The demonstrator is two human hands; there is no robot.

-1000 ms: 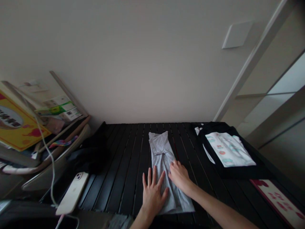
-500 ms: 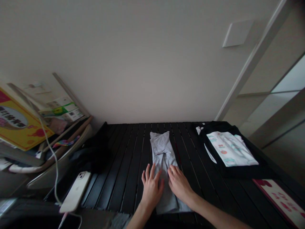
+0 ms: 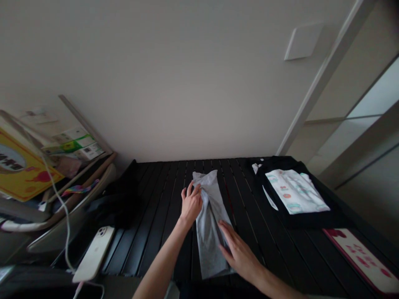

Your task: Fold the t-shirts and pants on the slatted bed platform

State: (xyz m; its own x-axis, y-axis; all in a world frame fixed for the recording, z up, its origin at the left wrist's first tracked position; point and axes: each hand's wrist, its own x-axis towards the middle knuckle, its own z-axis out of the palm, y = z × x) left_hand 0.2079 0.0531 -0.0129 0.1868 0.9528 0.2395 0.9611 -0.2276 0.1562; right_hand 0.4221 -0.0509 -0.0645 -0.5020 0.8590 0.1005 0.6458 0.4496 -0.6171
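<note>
A long, narrow strip of folded light grey cloth (image 3: 209,232) lies lengthwise on the black slatted table (image 3: 168,232), its far end rumpled. My left hand (image 3: 190,203) is at that far end, fingers curled and gathering the cloth's left edge. My right hand (image 3: 238,251) is at the strip's lower right side, fingers spread and touching the edge, with nothing gripped.
A white printed garment (image 3: 296,191) lies on a black cloth (image 3: 280,220) at the table's right. A white phone (image 3: 93,254) with a cable sits at left beside a dark fabric heap (image 3: 118,209). A red-and-white card (image 3: 363,259) lies at the front right.
My left hand has moved up to the cloth's far end and gathered it. My right hand has slid toward the near right edge. The cloth is now narrower and more rumpled.
</note>
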